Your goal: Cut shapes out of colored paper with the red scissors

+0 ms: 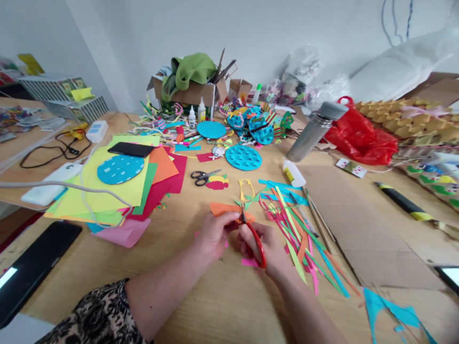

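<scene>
Light-brown wood-grained tabletop (217, 315) spreads beneath both forearms. Over it, the right hand (270, 246) curls around metal scissors with red handles (262, 250), blades pointing away; how widely they part I cannot tell. Just left, the left hand (213, 236) pinches a small piece of orange paper (220, 208) between thumb and fingers; it looks plain and bright, lying across the blades. Narrow multicoloured paper strips (302, 237) sprawl to the right. Farther back are black-handled scissors (200, 178), a round blue patterned disc (243, 157) and a white wall (263, 14).
</scene>
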The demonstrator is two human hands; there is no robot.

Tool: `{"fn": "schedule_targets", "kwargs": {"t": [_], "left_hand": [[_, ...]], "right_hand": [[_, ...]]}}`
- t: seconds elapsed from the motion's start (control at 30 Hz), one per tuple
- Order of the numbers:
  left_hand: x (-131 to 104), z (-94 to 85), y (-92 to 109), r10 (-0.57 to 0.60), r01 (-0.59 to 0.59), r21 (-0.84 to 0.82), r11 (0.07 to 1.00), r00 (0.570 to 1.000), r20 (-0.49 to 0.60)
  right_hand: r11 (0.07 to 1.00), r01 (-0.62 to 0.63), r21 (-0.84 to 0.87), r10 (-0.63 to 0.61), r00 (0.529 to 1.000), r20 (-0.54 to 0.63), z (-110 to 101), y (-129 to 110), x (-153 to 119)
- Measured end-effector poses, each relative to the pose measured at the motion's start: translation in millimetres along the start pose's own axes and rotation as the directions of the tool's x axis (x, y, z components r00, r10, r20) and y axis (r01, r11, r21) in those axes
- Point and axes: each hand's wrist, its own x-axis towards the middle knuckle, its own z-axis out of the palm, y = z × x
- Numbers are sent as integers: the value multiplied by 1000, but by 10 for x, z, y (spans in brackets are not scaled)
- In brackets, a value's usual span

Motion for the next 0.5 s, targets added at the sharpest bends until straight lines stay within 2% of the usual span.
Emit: {"fn": "schedule_targets", "kwargs": {"t": [0.5], "left_hand": [[15,-1,3,-10,10,-19,1000,1000,-9]], "right_hand": [[1000,-13,4,13,1000,-2,-13,25,0]]}}
